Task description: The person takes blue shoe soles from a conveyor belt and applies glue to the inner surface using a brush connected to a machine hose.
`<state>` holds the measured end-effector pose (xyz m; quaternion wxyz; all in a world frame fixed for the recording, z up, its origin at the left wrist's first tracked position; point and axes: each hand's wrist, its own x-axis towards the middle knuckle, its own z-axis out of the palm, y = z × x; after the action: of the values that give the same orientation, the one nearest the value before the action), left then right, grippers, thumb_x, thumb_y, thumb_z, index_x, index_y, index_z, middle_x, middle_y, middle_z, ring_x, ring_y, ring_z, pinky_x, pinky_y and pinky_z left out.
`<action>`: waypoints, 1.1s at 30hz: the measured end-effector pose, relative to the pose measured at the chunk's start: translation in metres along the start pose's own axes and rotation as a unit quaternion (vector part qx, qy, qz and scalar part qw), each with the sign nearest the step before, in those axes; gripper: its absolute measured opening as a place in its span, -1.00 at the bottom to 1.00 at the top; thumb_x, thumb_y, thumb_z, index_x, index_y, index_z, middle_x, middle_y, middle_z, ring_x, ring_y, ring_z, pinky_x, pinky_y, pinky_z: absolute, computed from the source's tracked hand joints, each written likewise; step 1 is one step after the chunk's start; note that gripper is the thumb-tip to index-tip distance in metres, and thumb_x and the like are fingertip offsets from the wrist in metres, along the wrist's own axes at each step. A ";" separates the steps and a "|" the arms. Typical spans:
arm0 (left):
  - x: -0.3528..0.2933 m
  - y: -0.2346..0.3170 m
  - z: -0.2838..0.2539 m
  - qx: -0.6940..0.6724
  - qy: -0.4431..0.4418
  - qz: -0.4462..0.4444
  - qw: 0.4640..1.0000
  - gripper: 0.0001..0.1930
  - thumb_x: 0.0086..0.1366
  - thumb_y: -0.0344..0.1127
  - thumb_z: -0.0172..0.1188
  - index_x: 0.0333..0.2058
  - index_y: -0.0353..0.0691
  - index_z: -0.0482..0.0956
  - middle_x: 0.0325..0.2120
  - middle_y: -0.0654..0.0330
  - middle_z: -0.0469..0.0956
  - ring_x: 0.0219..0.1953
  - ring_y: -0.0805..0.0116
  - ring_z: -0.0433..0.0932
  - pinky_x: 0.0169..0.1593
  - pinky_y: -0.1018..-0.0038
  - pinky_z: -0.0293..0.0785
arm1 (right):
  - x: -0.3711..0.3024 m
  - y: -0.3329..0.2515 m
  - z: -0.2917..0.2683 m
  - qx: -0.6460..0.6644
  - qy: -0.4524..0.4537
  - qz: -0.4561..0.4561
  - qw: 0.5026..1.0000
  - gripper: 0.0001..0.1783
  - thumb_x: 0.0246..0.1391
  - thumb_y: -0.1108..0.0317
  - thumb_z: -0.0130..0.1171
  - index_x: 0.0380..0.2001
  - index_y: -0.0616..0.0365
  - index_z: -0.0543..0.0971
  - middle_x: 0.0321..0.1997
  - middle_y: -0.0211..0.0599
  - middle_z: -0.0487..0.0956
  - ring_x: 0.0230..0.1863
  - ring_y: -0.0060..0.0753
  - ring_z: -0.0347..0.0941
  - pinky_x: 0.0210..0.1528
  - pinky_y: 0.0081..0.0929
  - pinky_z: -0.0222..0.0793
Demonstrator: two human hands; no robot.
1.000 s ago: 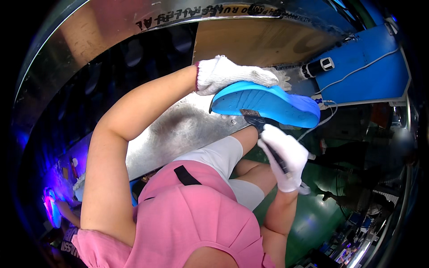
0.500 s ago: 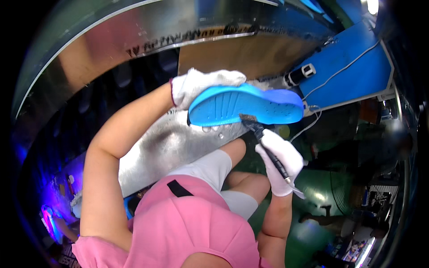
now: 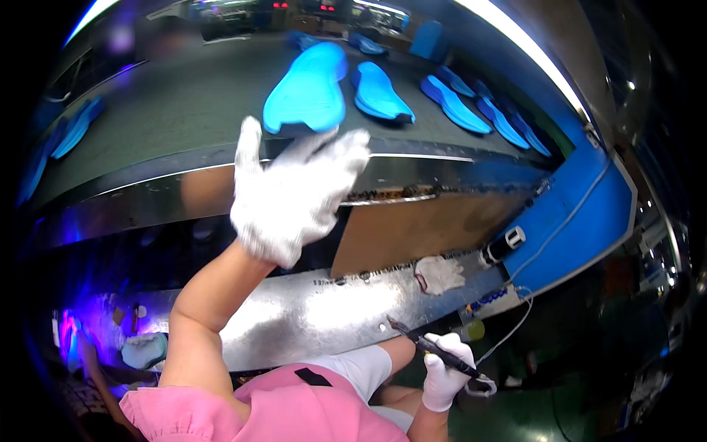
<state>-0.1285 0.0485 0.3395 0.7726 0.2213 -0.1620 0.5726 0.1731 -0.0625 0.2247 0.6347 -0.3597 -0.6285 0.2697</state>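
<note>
My left hand (image 3: 291, 199), in a white knit glove, reaches up to the edge of the dark belt with its fingers spread, holding nothing. Just beyond its fingertips lies a bright blue shoe sole (image 3: 305, 88); whether they touch it I cannot tell. Low on the right, my gloved right hand (image 3: 448, 372) is closed around a black pen-shaped tool (image 3: 449, 355). Its narrow, brownish tip points up and left, over the edge of the metal shelf (image 3: 294, 309). A pale tail hangs from the tool's back end.
More blue soles (image 3: 379, 92) lie along the dark belt (image 3: 184, 96). A spare glove (image 3: 440, 274) rests on the shelf beside a brown board (image 3: 412, 228). At the right, a blue panel (image 3: 567, 214) carries a thin cable and a black-and-white cylinder (image 3: 506, 244).
My left hand has moved up and away to the belt, and the blue sole is out of its grip. The right hand has drawn lower with the tool. My view has tilted up.
</note>
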 end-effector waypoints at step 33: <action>-0.023 0.153 0.072 0.965 0.062 0.221 -0.128 -0.72 0.22 -0.17 -0.03 -0.23 -0.18 0.53 -0.11 -0.06 0.48 -0.03 -0.05 0.43 0.00 0.06 0.32 | -0.007 0.031 0.023 -0.012 0.019 0.147 0.989 -0.74 0.10 0.33 0.19 -0.17 0.25 0.52 -0.34 -0.37 0.51 -0.52 -0.67 0.28 -0.44 -0.72 0.20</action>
<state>-0.2809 0.0298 0.4128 0.4289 -0.6459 -0.5722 -0.2673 0.1528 -0.0470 0.1946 0.5958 -0.4610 -0.5598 0.3451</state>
